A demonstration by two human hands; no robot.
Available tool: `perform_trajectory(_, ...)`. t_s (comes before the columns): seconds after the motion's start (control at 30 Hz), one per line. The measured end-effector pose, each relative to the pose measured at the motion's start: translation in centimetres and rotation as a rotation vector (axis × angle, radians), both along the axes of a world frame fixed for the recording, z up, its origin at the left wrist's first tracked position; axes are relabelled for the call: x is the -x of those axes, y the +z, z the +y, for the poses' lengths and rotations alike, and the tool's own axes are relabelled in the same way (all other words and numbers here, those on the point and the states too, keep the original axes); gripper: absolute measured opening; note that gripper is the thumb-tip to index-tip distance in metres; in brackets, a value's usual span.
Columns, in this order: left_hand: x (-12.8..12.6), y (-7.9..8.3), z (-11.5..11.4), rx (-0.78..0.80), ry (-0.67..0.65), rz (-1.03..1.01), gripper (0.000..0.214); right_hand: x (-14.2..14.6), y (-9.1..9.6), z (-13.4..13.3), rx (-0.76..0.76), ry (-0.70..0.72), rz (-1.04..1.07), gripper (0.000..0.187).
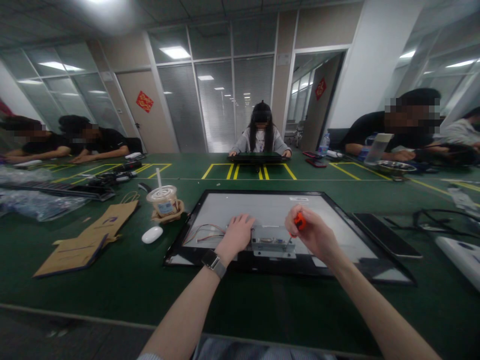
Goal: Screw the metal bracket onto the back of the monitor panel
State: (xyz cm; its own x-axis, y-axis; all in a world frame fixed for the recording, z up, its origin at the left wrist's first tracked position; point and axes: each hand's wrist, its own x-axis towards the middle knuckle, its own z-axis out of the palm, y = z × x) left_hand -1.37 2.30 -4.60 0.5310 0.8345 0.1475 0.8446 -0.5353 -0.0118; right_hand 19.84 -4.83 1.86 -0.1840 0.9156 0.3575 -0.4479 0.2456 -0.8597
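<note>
A flat screen panel (pixel 210 212) with a black frame lies back side up on the green table before me. Near its front edge sits a metal bracket (pixel 272 231) with a row of ports. My left hand (pixel 237 234) lies with fingers stretched out on the panel, against the bracket's left side. In my right hand (pixel 313 232) is a screwdriver with an orange handle (pixel 299 221), held tilted. The tip of its shaft is down at the bracket's right end; whether it sits in a screw I cannot tell. Thin cables (pixel 206 231) run left of my left hand.
A white mouse (pixel 152 235), an iced drink cup (pixel 163 200) and a paper bag (pixel 90 235) lie to the left. A dark flat panel (pixel 386 235), black cables and a white device (pixel 459 257) are at right. Across the table a person (pixel 261 132) holds a dark screen.
</note>
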Motion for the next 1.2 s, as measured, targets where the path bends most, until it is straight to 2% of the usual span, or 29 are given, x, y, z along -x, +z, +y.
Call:
perform_trajectory(0.37,-0.15,0.24,-0.21,0.002,0.01,-0.003,0.05,0.08,0.1,0.36,-0.029,0.019,0.021,0.033)
perform_trajectory(0.63,-0.17,0.53,-0.33,0.019,0.018,-0.006,0.049,0.23,0.42,0.21,-0.028,-0.044,-0.03,0.041)
perform_trajectory(0.97,-0.24,0.57,-0.38,0.022,0.029,0.004,0.048,-0.01,0.12,0.25,0.011,-0.056,-0.025,0.033)
perform_trajectory(1.2,-0.24,0.51,-0.34,0.011,0.02,0.0,0.048,0.03,0.26,0.13,-0.039,-0.022,-0.059,0.035)
